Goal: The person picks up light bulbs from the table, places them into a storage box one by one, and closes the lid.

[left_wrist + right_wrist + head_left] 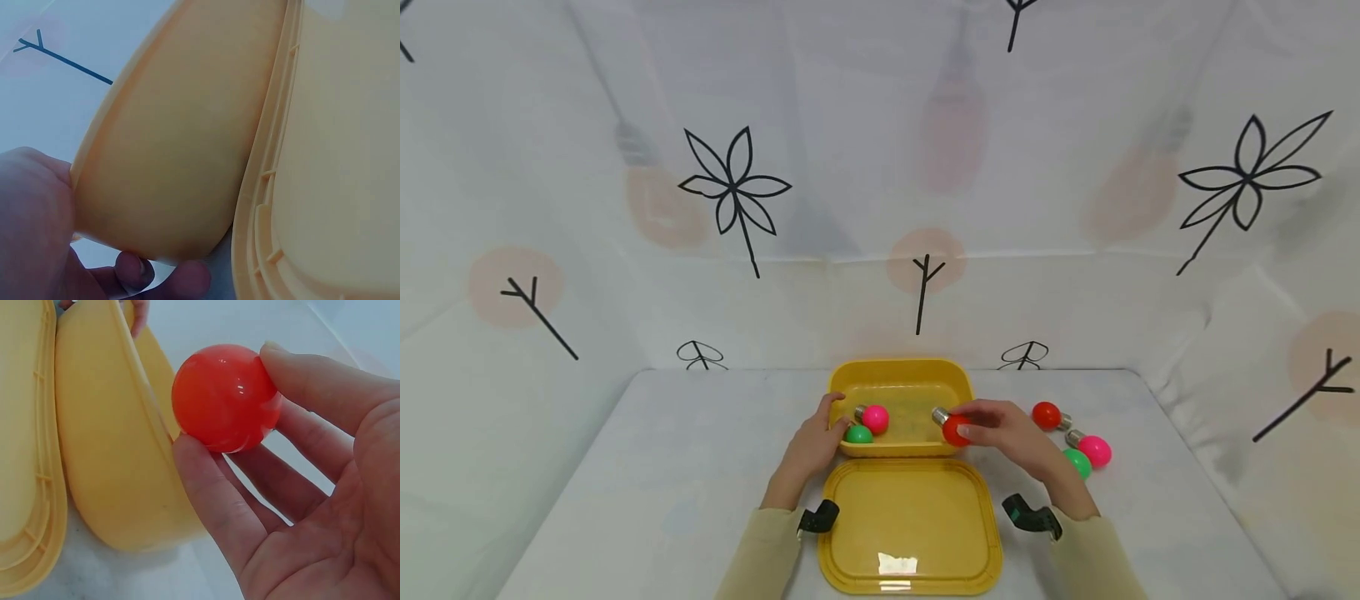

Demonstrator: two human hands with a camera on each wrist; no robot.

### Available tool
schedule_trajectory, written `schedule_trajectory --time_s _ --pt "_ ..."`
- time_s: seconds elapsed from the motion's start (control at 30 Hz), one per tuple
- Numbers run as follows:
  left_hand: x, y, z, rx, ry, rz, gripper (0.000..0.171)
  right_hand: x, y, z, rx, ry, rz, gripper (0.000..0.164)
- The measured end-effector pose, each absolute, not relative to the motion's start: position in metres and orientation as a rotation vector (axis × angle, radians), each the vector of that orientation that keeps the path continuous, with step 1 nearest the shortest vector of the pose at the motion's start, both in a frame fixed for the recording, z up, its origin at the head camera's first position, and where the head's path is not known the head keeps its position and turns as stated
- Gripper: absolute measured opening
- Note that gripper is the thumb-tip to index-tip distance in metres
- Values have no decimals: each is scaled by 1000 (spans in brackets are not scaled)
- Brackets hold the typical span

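Note:
My right hand point(1013, 435) pinches a red light bulb point(956, 430) by its round globe, over the right end of an open yellow container point(901, 450). Its silver screw base points up and left. In the right wrist view, thumb and fingers surround the glossy red globe point(222, 397), whose base is hidden. At the container's left end, my left hand point(811, 443) grips the wall and rim. The left wrist view has its fingers around the corner of the yellow wall point(169, 156). Inside lie a pink bulb point(876, 419) and a green bulb point(859, 434), close to my left hand.
A yellow lid point(910, 525) lies flat in front of the container, between my forearms. To the right on the white table point(625, 492) are another red bulb point(1047, 415), a pink bulb point(1096, 451) and a green bulb point(1078, 462) partly behind my right wrist. Patterned cloth point(850, 167) hangs behind.

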State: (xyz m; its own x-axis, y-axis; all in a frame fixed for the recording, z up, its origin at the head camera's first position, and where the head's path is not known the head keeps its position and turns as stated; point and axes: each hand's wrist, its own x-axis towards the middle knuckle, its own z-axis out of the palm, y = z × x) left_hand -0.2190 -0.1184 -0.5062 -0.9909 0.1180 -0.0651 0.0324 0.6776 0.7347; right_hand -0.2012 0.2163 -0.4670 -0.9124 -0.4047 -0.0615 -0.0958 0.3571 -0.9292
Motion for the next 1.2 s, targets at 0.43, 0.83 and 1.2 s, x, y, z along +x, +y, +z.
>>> schedule_trajectory --time_s 0.43,0.83,1.2 --pt "-219 -116 -505 132 2789 1202 42 -219 208 -462 -484 2330 -1544 36" --pt "-219 -117 -506 131 2777 1212 43 -235 198 -464 -515 2327 -1500 32" --pt "-219 -119 -507 125 2781 1200 44 -247 191 -463 -501 2254 -1514 33"
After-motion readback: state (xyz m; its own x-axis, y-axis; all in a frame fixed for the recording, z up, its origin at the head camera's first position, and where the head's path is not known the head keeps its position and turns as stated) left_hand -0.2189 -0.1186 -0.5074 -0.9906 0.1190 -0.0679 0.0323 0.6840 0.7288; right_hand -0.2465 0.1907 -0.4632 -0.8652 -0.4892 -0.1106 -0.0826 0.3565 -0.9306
